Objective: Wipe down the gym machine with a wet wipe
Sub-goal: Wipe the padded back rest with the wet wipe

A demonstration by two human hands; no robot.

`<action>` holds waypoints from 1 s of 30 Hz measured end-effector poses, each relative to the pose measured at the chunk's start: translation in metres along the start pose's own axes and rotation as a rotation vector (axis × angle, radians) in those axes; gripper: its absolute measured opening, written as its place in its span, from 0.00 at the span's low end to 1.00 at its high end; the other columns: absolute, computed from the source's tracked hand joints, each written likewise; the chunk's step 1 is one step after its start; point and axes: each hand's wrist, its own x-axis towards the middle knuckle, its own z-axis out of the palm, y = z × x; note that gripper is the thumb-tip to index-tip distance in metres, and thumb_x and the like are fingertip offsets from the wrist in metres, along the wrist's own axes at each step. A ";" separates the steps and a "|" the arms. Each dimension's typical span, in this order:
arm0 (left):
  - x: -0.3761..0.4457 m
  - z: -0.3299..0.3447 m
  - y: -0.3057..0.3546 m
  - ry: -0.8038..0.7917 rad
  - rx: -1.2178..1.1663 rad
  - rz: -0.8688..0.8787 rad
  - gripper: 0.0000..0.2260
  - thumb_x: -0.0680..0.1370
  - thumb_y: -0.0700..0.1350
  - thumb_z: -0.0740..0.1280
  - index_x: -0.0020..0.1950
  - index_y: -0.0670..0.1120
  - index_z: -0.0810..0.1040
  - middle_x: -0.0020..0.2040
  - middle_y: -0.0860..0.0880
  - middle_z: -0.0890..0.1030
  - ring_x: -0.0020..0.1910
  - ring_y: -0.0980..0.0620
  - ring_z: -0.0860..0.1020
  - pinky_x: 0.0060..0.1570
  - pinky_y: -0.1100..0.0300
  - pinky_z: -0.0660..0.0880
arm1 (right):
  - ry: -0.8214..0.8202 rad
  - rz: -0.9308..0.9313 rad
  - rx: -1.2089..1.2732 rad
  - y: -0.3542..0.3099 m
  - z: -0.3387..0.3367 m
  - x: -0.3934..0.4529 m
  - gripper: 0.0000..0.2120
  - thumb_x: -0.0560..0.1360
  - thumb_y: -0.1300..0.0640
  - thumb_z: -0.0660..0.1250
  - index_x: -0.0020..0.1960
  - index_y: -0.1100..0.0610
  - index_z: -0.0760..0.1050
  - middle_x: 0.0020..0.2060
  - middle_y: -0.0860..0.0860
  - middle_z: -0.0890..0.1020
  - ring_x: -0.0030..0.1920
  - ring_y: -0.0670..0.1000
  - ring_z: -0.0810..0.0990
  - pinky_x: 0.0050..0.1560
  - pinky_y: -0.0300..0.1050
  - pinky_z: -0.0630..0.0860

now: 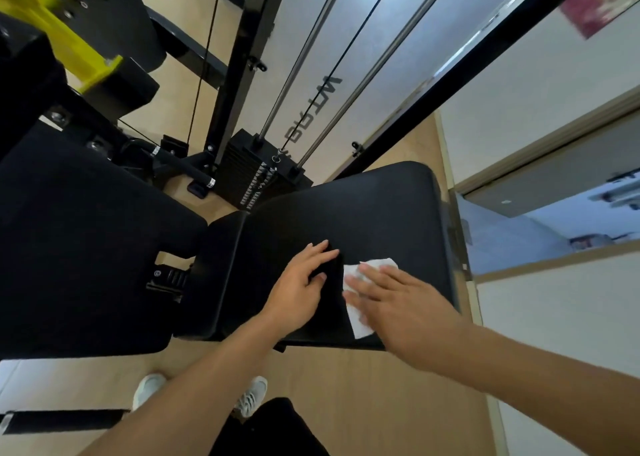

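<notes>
Right hand point(391, 299), fingers spread flat, presses the wet wipe point(360, 294) onto the black seat pad point(363, 213). Left hand point(304, 282) rests beside it at nine o'clock, fingers loosely bent, holding nothing. Unwiped pad extends toward twelve o'clock; the right hand is judged better placed to sweep there.

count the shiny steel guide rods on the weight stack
2: left guide rod and right guide rod, either side of the black cable, both ending at the weight stack.
</notes>
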 end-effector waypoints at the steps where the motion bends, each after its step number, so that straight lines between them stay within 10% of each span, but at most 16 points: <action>1: -0.003 0.003 0.002 0.002 0.009 0.003 0.23 0.83 0.36 0.62 0.74 0.58 0.72 0.77 0.64 0.63 0.79 0.63 0.53 0.77 0.63 0.50 | 0.003 0.017 -0.036 0.015 -0.001 0.006 0.25 0.85 0.52 0.50 0.81 0.53 0.57 0.81 0.53 0.56 0.82 0.56 0.53 0.79 0.53 0.47; 9: -0.040 0.020 -0.001 0.026 0.084 0.008 0.22 0.84 0.46 0.63 0.76 0.61 0.67 0.78 0.67 0.60 0.78 0.67 0.50 0.77 0.61 0.50 | -0.009 0.383 -0.014 0.110 -0.017 0.097 0.30 0.83 0.51 0.57 0.81 0.59 0.54 0.81 0.55 0.57 0.80 0.59 0.53 0.79 0.58 0.55; 18: -0.086 0.049 -0.019 0.229 0.044 -0.002 0.21 0.84 0.47 0.64 0.76 0.59 0.68 0.77 0.66 0.63 0.77 0.69 0.54 0.78 0.59 0.56 | -0.068 -0.047 0.002 -0.030 0.027 -0.012 0.28 0.86 0.51 0.45 0.83 0.57 0.44 0.82 0.52 0.45 0.82 0.52 0.41 0.81 0.51 0.40; 23: -0.112 0.075 -0.011 0.298 0.035 -0.021 0.21 0.83 0.52 0.63 0.77 0.61 0.66 0.78 0.67 0.61 0.77 0.70 0.51 0.78 0.59 0.55 | 0.155 0.050 -0.060 -0.016 0.031 -0.052 0.32 0.80 0.50 0.39 0.76 0.60 0.68 0.76 0.55 0.69 0.77 0.54 0.66 0.75 0.51 0.52; 26: -0.121 0.087 0.008 0.253 0.094 0.038 0.22 0.84 0.52 0.62 0.78 0.60 0.65 0.78 0.68 0.61 0.77 0.71 0.49 0.79 0.58 0.51 | 0.089 0.173 -0.008 0.005 0.020 -0.065 0.27 0.86 0.49 0.40 0.83 0.56 0.49 0.82 0.51 0.49 0.82 0.50 0.45 0.79 0.49 0.42; 30: -0.107 0.087 0.031 0.175 0.144 0.124 0.21 0.84 0.52 0.61 0.78 0.58 0.65 0.78 0.66 0.61 0.77 0.72 0.49 0.80 0.55 0.53 | 0.132 0.256 0.005 0.036 0.008 -0.045 0.27 0.86 0.50 0.45 0.83 0.59 0.48 0.83 0.52 0.49 0.82 0.51 0.43 0.79 0.49 0.46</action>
